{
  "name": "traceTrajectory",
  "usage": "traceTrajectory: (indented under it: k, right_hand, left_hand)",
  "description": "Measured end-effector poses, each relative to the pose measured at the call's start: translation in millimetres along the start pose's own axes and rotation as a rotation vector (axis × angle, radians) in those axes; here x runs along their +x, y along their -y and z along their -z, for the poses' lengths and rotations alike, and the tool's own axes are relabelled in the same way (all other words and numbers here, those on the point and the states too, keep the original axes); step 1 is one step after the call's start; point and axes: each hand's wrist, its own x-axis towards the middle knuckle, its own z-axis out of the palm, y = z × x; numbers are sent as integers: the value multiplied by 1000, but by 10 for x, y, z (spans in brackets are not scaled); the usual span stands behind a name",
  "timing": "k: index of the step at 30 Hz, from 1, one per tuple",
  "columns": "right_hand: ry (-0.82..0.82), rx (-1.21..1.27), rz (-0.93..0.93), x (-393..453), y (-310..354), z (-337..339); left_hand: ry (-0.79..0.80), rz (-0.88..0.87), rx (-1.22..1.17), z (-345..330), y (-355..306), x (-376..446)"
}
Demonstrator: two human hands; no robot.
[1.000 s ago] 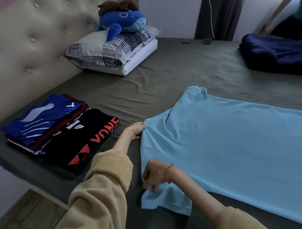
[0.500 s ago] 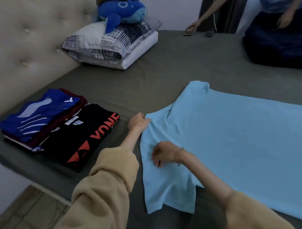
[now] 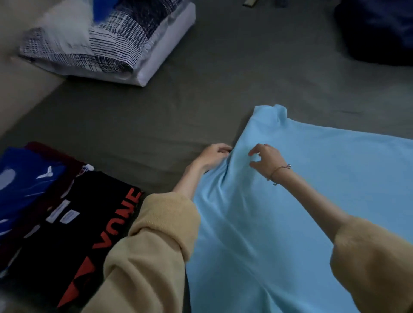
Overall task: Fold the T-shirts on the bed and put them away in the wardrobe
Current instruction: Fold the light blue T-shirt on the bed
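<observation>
A light blue T-shirt (image 3: pixel 312 201) lies spread on the grey-green bed sheet (image 3: pixel 156 116), filling the right half of the view. My left hand (image 3: pixel 212 156) grips its left edge near the shoulder, fingers curled into the cloth. My right hand (image 3: pixel 266 156), with a bracelet at the wrist, hovers just above the shirt right of the left hand, thumb and fingers bent but apart, holding nothing. At the left lie folded shirts: a black one with red letters (image 3: pixel 85 223) and a blue one (image 3: pixel 24 185) on a dark red one.
A patterned pillow on a white one (image 3: pixel 107 42) sits at the back left by the padded headboard (image 3: pixel 13 93). A dark blue bundle (image 3: pixel 377 29) lies at the back right. A small flat object (image 3: pixel 250 2) lies at the far edge.
My right hand let go of the shirt's lower sleeve and moved up beside the left hand. The left hand slid along the edge toward the collar. The camera dipped lower and closer.
</observation>
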Motion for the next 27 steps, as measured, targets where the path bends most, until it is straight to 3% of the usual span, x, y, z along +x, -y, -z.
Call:
traceTrajectory:
  k: [11,14,18,25,27]
  right_hand:
    - [-28,142,-305,1082,-289,616]
    - [-9,141,-410,1260,-312,610]
    - [-105,165,-441,1414,-304,664]
    - [144,212,-507,1693,-408,835]
    - [141,306,-528,1800,-433,861]
  left_hand:
    - [277,422,-542,43,-227,476]
    - [257,470,-581,60,-240,541]
    - [255,499,-633,81,-200,503]
    - [84,610,-624,261,-298,661]
    - [62,664,-600,301,-329,746]
